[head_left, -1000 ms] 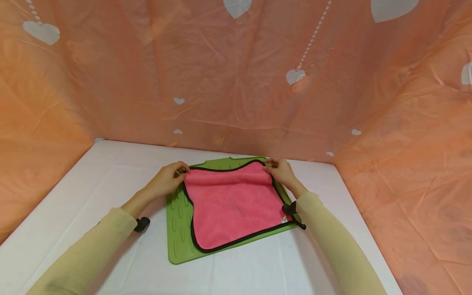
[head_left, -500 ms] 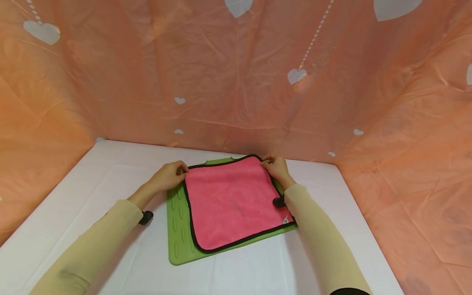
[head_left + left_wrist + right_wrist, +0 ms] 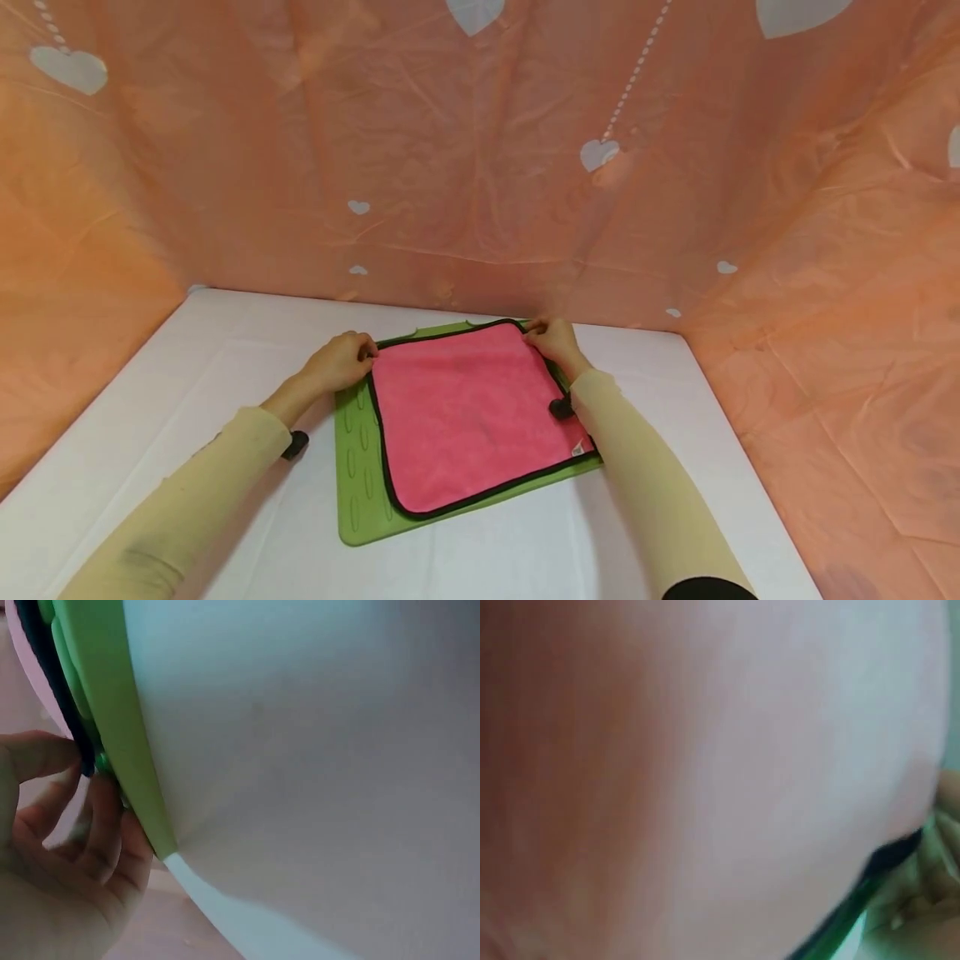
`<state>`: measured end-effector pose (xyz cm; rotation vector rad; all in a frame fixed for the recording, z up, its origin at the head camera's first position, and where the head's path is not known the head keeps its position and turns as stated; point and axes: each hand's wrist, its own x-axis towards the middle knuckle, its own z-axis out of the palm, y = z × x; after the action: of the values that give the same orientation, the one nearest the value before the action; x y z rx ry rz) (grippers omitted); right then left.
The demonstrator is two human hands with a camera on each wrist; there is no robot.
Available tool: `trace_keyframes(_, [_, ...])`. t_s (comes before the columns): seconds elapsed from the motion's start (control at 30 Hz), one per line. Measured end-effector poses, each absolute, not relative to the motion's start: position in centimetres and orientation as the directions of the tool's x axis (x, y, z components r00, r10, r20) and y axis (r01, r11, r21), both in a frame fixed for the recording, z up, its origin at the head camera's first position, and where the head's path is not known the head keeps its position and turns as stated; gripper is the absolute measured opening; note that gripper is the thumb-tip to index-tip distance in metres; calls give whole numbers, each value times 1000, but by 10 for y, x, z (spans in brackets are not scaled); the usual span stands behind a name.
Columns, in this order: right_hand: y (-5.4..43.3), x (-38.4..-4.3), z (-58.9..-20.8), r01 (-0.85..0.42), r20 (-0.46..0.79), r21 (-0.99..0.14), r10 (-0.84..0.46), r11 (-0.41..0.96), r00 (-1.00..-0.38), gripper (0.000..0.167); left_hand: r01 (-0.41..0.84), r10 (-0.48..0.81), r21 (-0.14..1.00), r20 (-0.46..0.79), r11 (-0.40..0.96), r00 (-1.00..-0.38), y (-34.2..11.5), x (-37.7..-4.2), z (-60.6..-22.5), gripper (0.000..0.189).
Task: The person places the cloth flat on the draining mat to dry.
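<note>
A pink cloth (image 3: pixel 472 417) with a black border lies spread flat over a green ridged mat (image 3: pixel 362 508). The mat shows along the left side, the front and part of the back. My left hand (image 3: pixel 337 362) pinches the cloth's far left corner; in the left wrist view, thumb and fingertip meet on the dark border (image 3: pixel 56 682) beside the mat's edge. At the far right corner, the cloth is pinched by my right hand (image 3: pixel 557 343), whose fingertips are partly hidden. The right wrist view is blurred, with the cloth (image 3: pixel 780 787) filling most of it.
Both things rest on a white table (image 3: pixel 262 517). An orange curtain (image 3: pixel 465 208) with pale hearts rises behind the table and along both sides. A small white tag (image 3: pixel 577 449) sits at the cloth's near right corner.
The fold along the cloth's far edge has flattened out, as the right hand drew its corner back and a little left. The left hand stays at its corner with little movement.
</note>
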<state>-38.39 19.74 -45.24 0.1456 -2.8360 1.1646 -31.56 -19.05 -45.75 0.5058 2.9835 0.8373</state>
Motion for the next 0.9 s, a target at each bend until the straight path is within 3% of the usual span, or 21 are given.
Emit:
trace_keyframes(0.13, [184, -371, -446, -192, 126, -659, -145, 727, -981, 37, 361, 314, 424, 178, 830, -932, -184, -303, -459, 21])
trace_keyframes(0.3, [169, -344, -437, -403, 120, -473, -396, 783, -910, 45, 513, 443, 325, 267, 794, -856, -167, -286, -460, 34])
trace_keyframes(0.5, [167, -318, -439, -559, -94, -310, -609, 769, -787, 61, 588, 596, 273, 63, 761, -801, -152, -273, -459, 68])
trace_keyframes(0.67, [172, -309, -446, -560, -208, -348, -645, 752, -736, 75, 575, 614, 266, -89, 774, -785, -155, -270, -461, 84])
trace_keyframes(0.9, [175, -302, -444, -540, -254, -385, -649, 748, -717, 84, 575, 617, 270, -99, 772, -781, -163, -273, -460, 89])
